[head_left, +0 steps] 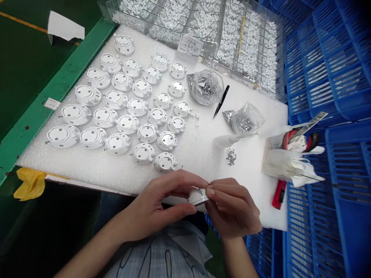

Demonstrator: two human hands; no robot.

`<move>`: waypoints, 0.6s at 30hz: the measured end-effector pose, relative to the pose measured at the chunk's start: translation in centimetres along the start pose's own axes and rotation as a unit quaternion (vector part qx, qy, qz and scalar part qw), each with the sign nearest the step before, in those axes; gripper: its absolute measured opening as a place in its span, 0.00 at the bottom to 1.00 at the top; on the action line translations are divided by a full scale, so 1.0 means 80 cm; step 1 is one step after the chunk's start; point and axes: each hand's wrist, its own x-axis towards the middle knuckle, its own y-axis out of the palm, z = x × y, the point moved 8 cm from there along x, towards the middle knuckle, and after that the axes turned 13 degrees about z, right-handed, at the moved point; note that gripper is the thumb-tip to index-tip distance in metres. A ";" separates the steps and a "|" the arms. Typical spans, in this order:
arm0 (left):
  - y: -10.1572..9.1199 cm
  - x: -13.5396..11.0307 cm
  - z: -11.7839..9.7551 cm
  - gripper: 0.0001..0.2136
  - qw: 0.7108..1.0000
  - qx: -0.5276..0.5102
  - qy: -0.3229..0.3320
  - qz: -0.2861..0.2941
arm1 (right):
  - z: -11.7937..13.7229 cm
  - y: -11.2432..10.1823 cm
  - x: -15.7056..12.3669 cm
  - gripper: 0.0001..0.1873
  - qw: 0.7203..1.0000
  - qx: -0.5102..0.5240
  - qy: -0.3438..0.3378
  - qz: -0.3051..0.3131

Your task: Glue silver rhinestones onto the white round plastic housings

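Observation:
Near the front edge of the foam-covered table, my left hand (171, 197) holds a small white rounded part (198, 197) between thumb and fingers. My right hand (232, 204) has its fingers pinched at the right end of the same part; whether they also hold something tiny is hidden. Similar white rounded parts (126, 122), each with an oval face and two dark dots, stand in rows on the white foam sheet (199, 154) to the left. A small pile of shiny metal bits (231, 157) lies beyond my right hand.
Two clear bags of metal bits (207, 87) (246, 119) and black tweezers (222, 101) lie on the foam. Clear trays of small white pieces (208, 27) stand behind a paper label (189, 45). At right are a tool holder (275, 162), a red cutter (278, 194) and blue crates (330, 69).

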 end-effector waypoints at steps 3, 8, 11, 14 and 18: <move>0.003 -0.002 0.007 0.16 0.999 -0.046 0.000 0.006 | 0.000 0.002 0.000 0.20 1.000 0.010 0.001 0.006; 0.002 -0.002 0.015 0.15 0.995 -0.100 -0.012 0.009 | -0.008 0.001 -0.004 0.21 0.999 0.026 0.028 -0.015; 0.001 0.000 0.018 0.13 0.992 -0.118 -0.035 0.007 | -0.014 -0.002 -0.007 0.18 0.998 0.033 0.052 -0.022; -0.003 -0.001 0.018 0.12 0.994 -0.098 -0.048 0.004 | -0.018 -0.001 -0.005 0.14 0.996 0.047 0.071 0.006; -0.006 -0.003 0.019 0.14 0.998 -0.026 -0.056 0.015 | -0.023 0.001 -0.004 0.14 0.990 0.105 0.089 0.020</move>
